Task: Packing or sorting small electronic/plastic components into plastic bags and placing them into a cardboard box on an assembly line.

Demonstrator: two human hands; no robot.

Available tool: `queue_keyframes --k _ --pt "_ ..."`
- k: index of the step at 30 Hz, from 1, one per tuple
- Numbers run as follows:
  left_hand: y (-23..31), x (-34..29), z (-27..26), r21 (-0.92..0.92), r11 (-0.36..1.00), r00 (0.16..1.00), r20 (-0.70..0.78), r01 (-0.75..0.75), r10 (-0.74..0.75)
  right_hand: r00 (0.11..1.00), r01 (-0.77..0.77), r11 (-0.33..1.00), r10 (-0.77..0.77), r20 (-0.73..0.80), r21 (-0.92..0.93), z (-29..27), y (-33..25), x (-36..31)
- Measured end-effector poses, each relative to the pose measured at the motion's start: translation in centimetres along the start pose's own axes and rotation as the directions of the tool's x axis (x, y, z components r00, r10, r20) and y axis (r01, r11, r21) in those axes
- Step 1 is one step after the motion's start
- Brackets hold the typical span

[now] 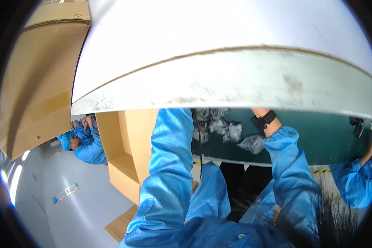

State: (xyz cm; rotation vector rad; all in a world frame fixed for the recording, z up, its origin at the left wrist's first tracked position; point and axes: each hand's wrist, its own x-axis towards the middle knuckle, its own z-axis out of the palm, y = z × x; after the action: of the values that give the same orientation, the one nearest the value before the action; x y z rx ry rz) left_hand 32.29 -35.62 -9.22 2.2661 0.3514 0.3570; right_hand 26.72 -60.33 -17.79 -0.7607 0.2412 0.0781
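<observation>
Both my arms, in blue sleeves, reach forward beneath a white shelf or board [219, 78] with a scuffed front edge. My left sleeve [169, 153] passes under that edge, which hides the whole left hand. Of my right hand [260, 112] only a small part near the wrist shows; its fingers are covered by the board. A black wristband with a dark device [263, 120] is on the right wrist. Several clear plastic bags [233, 131] with greyish contents lie on the green work surface [252, 155] between my arms. Whether either hand holds anything is hidden.
A large cardboard box [41, 82] stands at the left, and an open carton [124, 165] sits below the board beside my left arm. A dark cable [201, 153] hangs over the table edge. Co-workers in blue are at the far left [89, 144] and right [355, 182].
</observation>
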Motion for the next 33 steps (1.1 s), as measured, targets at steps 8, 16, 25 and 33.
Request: queue_keyframes --k 8,16,25,33 --pt "-1.9 3.7 2.8 -0.294 0.956 0.984 -0.163 0.014 -0.064 0.97 0.207 0.906 -0.14 0.2 -0.371 -4.5 -1.2 9.2" --pt "-5.6 4.4 5.7 -0.505 0.861 0.968 -0.186 0.053 -0.169 0.931 0.358 0.658 -0.203 0.302 -0.662 -8.3 -0.6 14.6" --pt "-6.7 0.7 6.0 -0.657 0.737 0.949 -0.103 0.159 -0.297 0.919 0.386 0.308 -0.216 0.331 -0.87 -9.8 -0.8 14.2" --pt "-7.4 -7.5 3.0 -0.733 0.613 0.886 -0.031 0.294 -0.463 0.928 0.35 -0.013 -0.132 0.349 -0.937 -9.3 0.0 9.2"
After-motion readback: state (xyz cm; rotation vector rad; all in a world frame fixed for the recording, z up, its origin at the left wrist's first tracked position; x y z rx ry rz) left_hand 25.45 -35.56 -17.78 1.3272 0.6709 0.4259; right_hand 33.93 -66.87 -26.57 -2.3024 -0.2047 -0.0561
